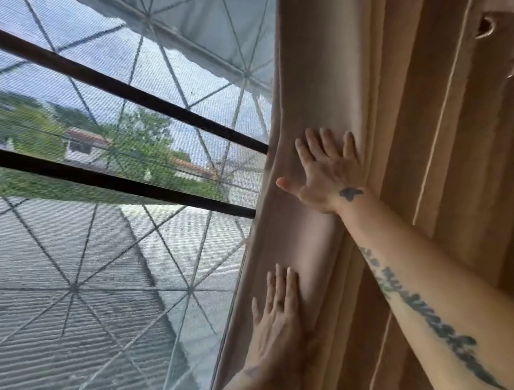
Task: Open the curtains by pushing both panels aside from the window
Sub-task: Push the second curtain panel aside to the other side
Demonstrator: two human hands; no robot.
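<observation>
A beige-pink curtain panel [408,117] hangs bunched in folds on the right side of the window [103,173]. My right hand [321,171] lies flat on the curtain's leading fold at mid height, fingers spread and pointing up. My left hand [276,326] presses flat on the same fold lower down, fingers together. Neither hand grips the cloth. The glass to the left of the curtain's edge is uncovered. Only this one panel is in view.
The window has a mesh screen with a diagonal wire grille and two dark horizontal bars [115,85]. Metal eyelets [485,27] run along the curtain's top at the upper right. Outside are roofs, trees and an awning.
</observation>
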